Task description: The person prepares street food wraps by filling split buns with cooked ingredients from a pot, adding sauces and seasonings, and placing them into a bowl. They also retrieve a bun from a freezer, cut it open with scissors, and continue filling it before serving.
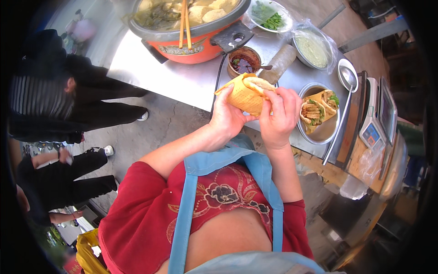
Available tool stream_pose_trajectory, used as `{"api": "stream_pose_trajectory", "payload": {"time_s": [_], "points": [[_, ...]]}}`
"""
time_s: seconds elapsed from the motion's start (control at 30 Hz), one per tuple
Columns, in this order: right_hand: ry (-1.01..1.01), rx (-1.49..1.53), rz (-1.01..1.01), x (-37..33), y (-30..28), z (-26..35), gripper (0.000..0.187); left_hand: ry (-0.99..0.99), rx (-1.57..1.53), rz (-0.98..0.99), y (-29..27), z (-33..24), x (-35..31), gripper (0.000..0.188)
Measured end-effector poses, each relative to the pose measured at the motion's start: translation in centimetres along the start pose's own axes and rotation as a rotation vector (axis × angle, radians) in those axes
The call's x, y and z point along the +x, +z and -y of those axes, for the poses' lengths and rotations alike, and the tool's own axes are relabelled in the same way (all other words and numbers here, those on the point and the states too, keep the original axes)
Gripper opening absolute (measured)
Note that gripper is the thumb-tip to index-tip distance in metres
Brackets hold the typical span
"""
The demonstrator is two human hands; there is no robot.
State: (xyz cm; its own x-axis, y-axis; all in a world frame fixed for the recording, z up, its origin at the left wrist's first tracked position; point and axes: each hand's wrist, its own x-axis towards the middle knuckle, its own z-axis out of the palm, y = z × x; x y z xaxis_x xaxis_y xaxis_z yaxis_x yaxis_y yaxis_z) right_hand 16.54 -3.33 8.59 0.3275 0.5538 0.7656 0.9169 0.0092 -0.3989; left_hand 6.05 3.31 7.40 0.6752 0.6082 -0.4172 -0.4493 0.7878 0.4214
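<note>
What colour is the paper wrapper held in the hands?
The paper wrapper is yellow-orange with small, darker print; the head view shows it.

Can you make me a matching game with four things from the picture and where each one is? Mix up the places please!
Things:
1. single bread in yellow paper
2. chopsticks
3. long-handled ladle
4. pair of filled breads

Places:
A. over the rim of the orange pot
B. inside the metal bowl
C. between the left hand and right hand
D. scoop end on the white dish

Right pairs: 1-C, 2-A, 3-D, 4-B
</note>
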Motion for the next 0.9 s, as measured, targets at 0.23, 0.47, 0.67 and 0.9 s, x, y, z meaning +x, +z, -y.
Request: {"api": "stream_pose_trajectory", "payload": {"time_s": [0.23, 0.47, 0.67, 0.9], "points": [[0.050, 0.361, 0.258, 1.7, -0.1, 1.0, 0.027, 0.150, 0.006, 0.017, -0.9, -0.4, 1.2, 0.055], [0.260, 0.501, 0.651, 3.7, -0.3, 2.5, 0.021, 0.151, -0.015, 0.008, -2.0, -1.3, 0.9, 0.060], [0.357, 0.752, 0.839, 3.8, 0.4, 3.4, 0.022, 0.238, -0.028, -0.082, -3.1, -2.7, 0.1, 0.056], [0.191, 0.575, 0.868, 3.9, 2.3, 3.9, 0.027, 0.274, -0.011, -0.154, -3.1, -3.1, -0.6, 0.056]]}}
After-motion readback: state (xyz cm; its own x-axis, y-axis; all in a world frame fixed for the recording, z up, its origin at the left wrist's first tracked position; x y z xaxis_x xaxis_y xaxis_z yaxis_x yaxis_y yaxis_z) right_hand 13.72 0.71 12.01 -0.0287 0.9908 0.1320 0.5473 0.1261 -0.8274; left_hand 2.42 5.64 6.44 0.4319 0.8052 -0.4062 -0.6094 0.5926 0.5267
